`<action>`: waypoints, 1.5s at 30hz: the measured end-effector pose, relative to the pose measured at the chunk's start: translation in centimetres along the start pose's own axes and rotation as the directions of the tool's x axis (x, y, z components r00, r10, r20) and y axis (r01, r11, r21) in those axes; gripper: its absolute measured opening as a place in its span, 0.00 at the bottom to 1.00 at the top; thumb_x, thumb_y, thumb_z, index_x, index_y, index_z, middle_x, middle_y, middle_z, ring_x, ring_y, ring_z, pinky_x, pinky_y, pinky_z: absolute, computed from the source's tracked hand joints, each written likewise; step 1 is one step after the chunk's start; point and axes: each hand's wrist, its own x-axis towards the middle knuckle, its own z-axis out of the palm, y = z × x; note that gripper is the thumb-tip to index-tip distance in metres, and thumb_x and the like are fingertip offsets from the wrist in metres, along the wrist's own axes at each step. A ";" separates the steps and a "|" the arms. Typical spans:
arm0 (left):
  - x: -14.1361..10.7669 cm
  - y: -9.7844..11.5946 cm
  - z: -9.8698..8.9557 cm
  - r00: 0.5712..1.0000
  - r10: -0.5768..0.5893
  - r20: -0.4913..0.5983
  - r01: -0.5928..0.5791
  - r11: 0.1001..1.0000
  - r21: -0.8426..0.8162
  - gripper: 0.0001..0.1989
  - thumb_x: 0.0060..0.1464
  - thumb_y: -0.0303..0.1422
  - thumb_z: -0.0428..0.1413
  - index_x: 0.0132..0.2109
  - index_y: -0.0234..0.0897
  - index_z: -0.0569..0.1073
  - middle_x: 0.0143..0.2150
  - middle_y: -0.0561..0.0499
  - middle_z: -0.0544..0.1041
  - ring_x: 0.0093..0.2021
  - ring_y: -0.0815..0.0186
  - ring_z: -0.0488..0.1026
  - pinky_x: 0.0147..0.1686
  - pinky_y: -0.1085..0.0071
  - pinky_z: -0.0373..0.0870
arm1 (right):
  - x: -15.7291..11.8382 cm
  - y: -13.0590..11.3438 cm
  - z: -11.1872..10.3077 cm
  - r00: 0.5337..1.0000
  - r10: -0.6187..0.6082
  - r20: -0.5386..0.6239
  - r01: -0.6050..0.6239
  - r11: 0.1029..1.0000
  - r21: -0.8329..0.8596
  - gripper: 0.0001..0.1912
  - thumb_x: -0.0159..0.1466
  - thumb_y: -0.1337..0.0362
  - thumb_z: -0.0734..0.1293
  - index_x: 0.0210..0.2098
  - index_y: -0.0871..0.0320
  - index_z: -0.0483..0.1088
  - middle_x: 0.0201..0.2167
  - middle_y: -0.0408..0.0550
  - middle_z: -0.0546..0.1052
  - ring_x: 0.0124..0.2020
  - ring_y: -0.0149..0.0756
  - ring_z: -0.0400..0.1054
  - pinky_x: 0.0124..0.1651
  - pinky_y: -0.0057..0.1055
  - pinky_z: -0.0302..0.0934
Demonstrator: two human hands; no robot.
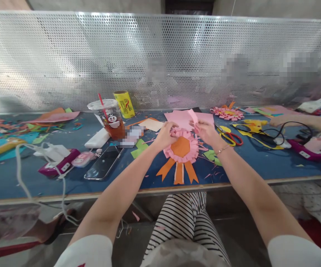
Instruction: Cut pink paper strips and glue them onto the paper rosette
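Observation:
In front of me on the table lies a paper rosette (180, 147) with an orange centre, a fringe of folded pink paper and orange tails below. At its upper left edge, my left hand (166, 135) is closed with its fingers on the pink fringe. Raised over the upper right edge, my right hand (205, 131) pinches a pink paper strip (193, 118). Behind both hands lie pink paper sheets (174, 115). Green paper scraps (140, 148) flank the rosette on either side.
Scissors with red and yellow handles (234, 139) lie to the right, near a yellow glue gun (253, 126) and another person's arm (294, 119). Leftward stand a drink cup (112, 124), a phone (104, 163) and a purple power strip (62, 163). A perforated metal panel (93, 66) borders the back.

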 end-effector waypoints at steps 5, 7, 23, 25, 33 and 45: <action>0.2 0.7 -0.6 0.975 0.128 -0.179 -0.120 0.991 0.056 0.18 0.42 0.22 0.55 0.43 0.37 0.69 0.43 0.46 0.67 0.48 0.61 0.64 0.49 0.63 0.62 | -0.8 -0.7 0.2 0.998 -0.016 0.053 0.016 1.000 0.009 0.11 0.48 0.56 0.67 0.29 0.53 0.65 0.31 0.44 0.73 0.36 0.35 0.67 0.36 0.31 0.61; 0.2 0.8 -0.6 0.968 0.138 -0.210 -0.130 0.990 0.050 0.17 0.43 0.22 0.56 0.43 0.38 0.69 0.43 0.46 0.68 0.48 0.60 0.64 0.49 0.62 0.62 | -1.0 -0.5 0.5 0.996 0.041 0.080 -0.041 0.999 -0.002 0.13 0.47 0.56 0.69 0.30 0.54 0.67 0.27 0.42 0.72 0.29 0.31 0.66 0.31 0.29 0.60; 0.3 0.2 -0.3 0.907 -0.186 -0.379 0.112 0.972 -0.208 0.26 0.40 0.35 0.63 0.48 0.39 0.65 0.51 0.44 0.65 0.54 0.58 0.62 0.51 0.63 0.61 | -0.4 0.2 0.6 0.992 -0.074 -0.106 0.067 0.996 -0.062 0.13 0.46 0.55 0.71 0.26 0.55 0.68 0.21 0.39 0.69 0.21 0.28 0.61 0.23 0.27 0.54; 0.5 -0.1 -0.3 0.858 -0.441 -0.263 0.272 0.825 -0.496 0.26 0.41 0.38 0.62 0.48 0.40 0.64 0.49 0.45 0.67 0.49 0.61 0.66 0.44 0.67 0.65 | -0.2 0.2 0.2 0.986 -0.098 -0.133 0.094 0.995 -0.037 0.11 0.47 0.56 0.70 0.27 0.54 0.69 0.23 0.39 0.71 0.24 0.29 0.65 0.27 0.28 0.57; 0.2 0.4 0.7 0.824 -0.474 0.309 0.499 0.352 -0.792 0.25 0.27 0.26 0.68 0.37 0.34 0.68 0.32 0.51 0.74 0.29 0.70 0.71 0.31 0.72 0.67 | 0.2 0.0 -0.4 0.958 -0.134 -0.255 0.137 0.991 -0.006 0.10 0.49 0.58 0.69 0.30 0.54 0.70 0.29 0.43 0.74 0.31 0.33 0.68 0.36 0.32 0.63; 0.0 -0.8 1.2 0.878 -0.435 0.198 0.428 0.534 -0.729 0.18 0.31 0.27 0.66 0.32 0.33 0.68 0.24 0.57 0.70 0.23 0.75 0.67 0.24 0.77 0.62 | 0.6 -0.8 -1.3 0.947 -0.128 -0.294 0.163 0.982 0.098 0.08 0.49 0.61 0.69 0.29 0.53 0.67 0.34 0.41 0.76 0.32 0.30 0.69 0.31 0.27 0.64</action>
